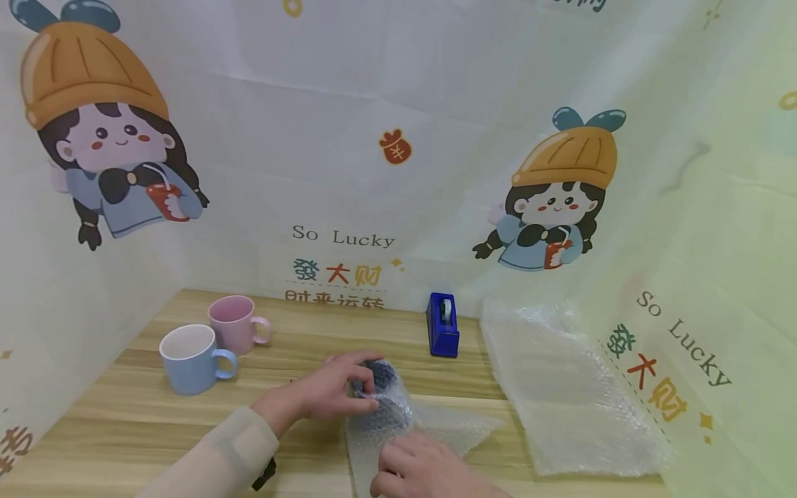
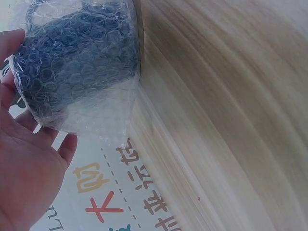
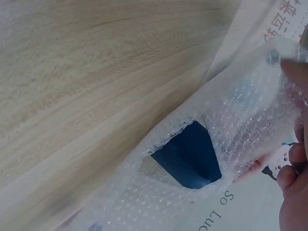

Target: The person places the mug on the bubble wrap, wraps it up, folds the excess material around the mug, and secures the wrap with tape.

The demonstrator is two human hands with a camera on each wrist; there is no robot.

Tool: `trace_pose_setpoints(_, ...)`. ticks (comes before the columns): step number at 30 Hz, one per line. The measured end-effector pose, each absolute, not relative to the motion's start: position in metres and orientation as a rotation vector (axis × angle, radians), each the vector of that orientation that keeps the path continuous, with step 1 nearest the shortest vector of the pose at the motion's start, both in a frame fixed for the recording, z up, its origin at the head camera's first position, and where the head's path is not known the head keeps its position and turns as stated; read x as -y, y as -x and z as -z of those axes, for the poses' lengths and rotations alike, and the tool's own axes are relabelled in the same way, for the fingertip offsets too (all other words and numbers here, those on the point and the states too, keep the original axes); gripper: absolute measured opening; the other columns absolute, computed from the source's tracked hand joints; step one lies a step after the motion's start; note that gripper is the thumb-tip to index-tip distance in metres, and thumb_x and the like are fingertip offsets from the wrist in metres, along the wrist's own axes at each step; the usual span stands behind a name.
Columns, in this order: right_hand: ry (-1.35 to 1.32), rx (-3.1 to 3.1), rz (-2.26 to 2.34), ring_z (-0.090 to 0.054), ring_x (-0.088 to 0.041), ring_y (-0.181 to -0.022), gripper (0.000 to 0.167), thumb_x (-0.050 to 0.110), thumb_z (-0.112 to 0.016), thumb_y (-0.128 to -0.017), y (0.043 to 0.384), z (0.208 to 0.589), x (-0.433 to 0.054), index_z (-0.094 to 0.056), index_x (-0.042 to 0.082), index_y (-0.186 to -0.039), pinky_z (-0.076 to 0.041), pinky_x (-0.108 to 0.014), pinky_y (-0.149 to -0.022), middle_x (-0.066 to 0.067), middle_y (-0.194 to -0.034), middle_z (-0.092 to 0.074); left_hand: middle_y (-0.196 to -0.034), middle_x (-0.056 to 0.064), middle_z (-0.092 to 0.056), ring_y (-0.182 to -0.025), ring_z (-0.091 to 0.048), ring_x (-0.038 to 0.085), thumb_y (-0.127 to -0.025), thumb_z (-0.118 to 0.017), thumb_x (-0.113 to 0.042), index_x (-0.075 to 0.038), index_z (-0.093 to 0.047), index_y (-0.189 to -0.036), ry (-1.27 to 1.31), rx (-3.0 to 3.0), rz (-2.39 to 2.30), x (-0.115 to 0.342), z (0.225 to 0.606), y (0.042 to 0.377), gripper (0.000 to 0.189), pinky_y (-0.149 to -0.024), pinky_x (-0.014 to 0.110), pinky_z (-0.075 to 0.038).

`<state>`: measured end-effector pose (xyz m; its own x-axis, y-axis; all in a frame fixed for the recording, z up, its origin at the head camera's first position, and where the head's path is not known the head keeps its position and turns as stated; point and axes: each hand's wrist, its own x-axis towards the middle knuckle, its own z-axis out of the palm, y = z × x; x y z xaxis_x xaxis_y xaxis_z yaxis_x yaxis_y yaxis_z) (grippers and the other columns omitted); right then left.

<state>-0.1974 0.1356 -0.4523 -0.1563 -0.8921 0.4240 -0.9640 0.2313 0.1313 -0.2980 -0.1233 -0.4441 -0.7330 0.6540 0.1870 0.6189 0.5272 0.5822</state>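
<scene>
A dark blue cup (image 2: 82,53) lies wrapped in a sheet of bubble wrap (image 1: 436,425) near the front of the wooden table. My left hand (image 1: 339,389) grips the wrapped cup at its far end, fingers bent over the edge. In the left wrist view the left hand (image 2: 29,159) has its fingertips against the wrap. My right hand (image 1: 429,470) is at the near part of the sheet, fingers curled on the wrap. The right wrist view shows a dark blue surface (image 3: 192,156) through a gap in the wrap; which object it belongs to I cannot tell.
A light blue mug (image 1: 189,363) and a pink mug (image 1: 233,328) stand at the left of the wooden table (image 1: 112,415). A blue tape dispenser (image 1: 443,332) stands near the back wall. Another bubble wrap sheet (image 1: 573,401) lies flat on the right, against the printed cloth.
</scene>
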Motion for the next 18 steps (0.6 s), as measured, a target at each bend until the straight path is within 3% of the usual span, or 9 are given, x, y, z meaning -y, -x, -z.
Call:
trace_pose_setpoints(5, -1.674, 2.077, -0.153, -0.052, 0.004, -0.089, 0.015, 0.045, -0.066, -0.108, 0.196, 0.459, -0.131, -0.070, 0.033, -0.118, -0.042, -0.007, -0.083, 0.018, -0.102, -0.058, -0.168, 0.013, -0.052, -0.151, -0.052, 0.043, -0.100, -0.078, -0.036, -0.028, -0.067, -0.085, -1.129, -2.703, -1.001, 0.124, 0.445, 0.298, 0.020, -0.122, 0.070, -0.034)
trace_pose_setpoints(13, -1.625, 1.985, -0.102, -0.042, 0.003, -0.080, 0.011, 0.043, -0.072, -0.103, 0.196, 0.472, -0.127, -0.068, 0.032, -0.102, -0.032, -0.008, -0.073, 0.019, -0.095, -0.054, -0.168, 0.014, -0.051, -0.151, -0.051, 0.045, -0.100, -0.079, -0.036, -0.027, -0.068, -0.085, -1.129, -2.704, -1.003, 0.125, 0.446, 0.298, 0.020, -0.124, 0.073, -0.033)
trace_pose_setpoints(18, -1.650, 1.902, -0.170, -0.048, 0.000, -0.079, 0.010, 0.036, -0.077, -0.100, 0.204, 0.461, -0.124, -0.073, 0.027, -0.104, -0.039, -0.010, -0.073, 0.014, -0.094, -0.057, -0.169, 0.015, -0.050, -0.153, -0.050, 0.046, -0.100, -0.079, -0.037, -0.027, -0.069, -0.086, -1.135, -2.692, -1.026, 0.126, 0.447, 0.298, 0.020, -0.123, 0.074, -0.032)
